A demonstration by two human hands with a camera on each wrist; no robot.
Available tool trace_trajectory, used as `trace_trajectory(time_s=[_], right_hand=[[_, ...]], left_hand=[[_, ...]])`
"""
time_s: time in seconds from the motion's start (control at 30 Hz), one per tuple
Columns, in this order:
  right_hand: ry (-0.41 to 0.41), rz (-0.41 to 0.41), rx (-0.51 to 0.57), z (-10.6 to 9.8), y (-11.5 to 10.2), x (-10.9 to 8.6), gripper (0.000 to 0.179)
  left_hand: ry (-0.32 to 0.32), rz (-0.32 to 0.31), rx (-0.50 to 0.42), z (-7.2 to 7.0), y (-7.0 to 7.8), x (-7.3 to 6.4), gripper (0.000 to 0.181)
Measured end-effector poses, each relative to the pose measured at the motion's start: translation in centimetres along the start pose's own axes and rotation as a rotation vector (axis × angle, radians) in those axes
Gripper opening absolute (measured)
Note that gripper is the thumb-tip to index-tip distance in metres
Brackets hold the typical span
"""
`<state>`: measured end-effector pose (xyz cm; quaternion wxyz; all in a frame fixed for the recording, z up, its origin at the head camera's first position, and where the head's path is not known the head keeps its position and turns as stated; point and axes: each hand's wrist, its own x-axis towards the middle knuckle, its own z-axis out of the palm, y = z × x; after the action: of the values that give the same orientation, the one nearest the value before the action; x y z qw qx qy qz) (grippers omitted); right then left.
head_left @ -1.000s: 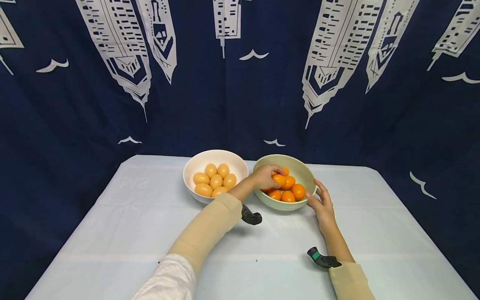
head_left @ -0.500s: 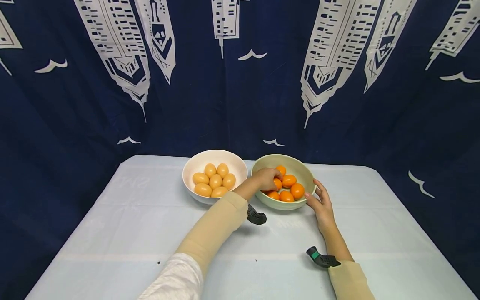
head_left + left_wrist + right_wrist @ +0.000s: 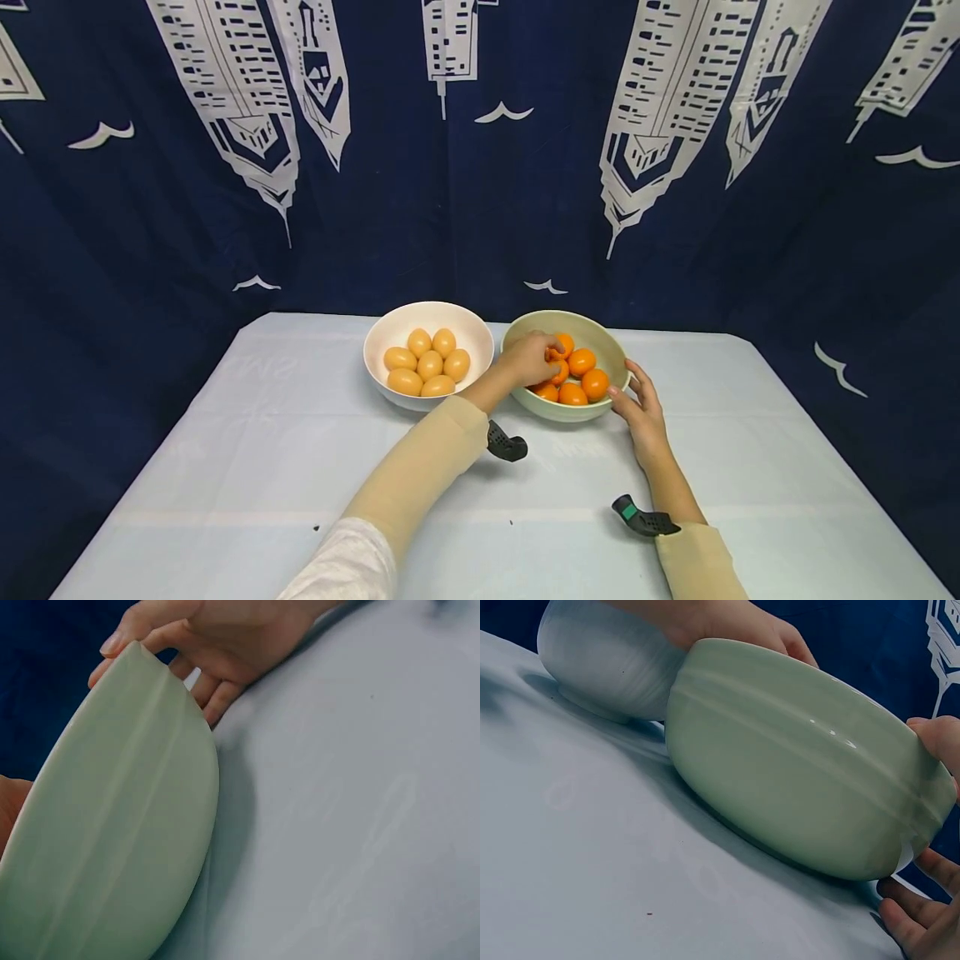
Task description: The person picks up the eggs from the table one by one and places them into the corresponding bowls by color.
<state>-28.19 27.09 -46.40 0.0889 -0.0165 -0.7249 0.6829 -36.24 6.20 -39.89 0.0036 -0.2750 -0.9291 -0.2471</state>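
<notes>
A pale green bowl stands toward the back of the table, with several glossy orange egg-shaped pieces inside. My left hand reaches over its left rim, thumb and fingers curled about an orange egg-shaped piece that they partly hide. At the bowl's right side my right hand grips the wall, thumb near the rim and fingers round the outside. In the right wrist view the bowl's ribbed outer wall fills the middle; the left wrist view shows the right hand's fingers at the rim.
Left of the green bowl, a cream bowl holds several tan egg-shaped pieces. My left forearm crosses in front of its right side. A pale cloth covers the table; behind hangs a dark blue curtain with white building prints.
My left hand has shifted slightly within the green bowl, and the orange pieces near its fingers have moved a little. The right hand keeps its grip on the bowl.
</notes>
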Motion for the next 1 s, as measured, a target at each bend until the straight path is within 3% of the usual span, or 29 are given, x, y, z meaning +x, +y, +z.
trace_trajectory(time_s=[0.17, 0.27, 0.6, 0.77, 1.0], right_hand=[[0.005, -0.01, -0.002, -0.2, 0.2, 0.1, 0.064], [0.003, -0.014, -0.01, -0.2, 0.3, 0.1, 0.064], [-0.009, 0.011, -0.024, -0.4, 0.0, 0.6, 0.064], [-0.002, 0.008, -0.028, -0.6, -0.2, 0.9, 0.064], [0.08, -0.029, -0.145, -1.3, -0.5, 0.9, 0.065]], left_hand=[[0.109, 0.008, -0.191, 0.0, 0.1, -1.2, 0.024], [0.15, 0.033, -0.258, 0.1, 0.0, -2.1, 0.024], [0.189, 0.178, -0.475, 0.3, -0.6, -6.6, 0.021], [0.231, 0.265, -0.501, 0.1, -1.3, -9.2, 0.017], [0.207, 0.266, -0.464, 0.4, -2.5, -12.1, 0.018]])
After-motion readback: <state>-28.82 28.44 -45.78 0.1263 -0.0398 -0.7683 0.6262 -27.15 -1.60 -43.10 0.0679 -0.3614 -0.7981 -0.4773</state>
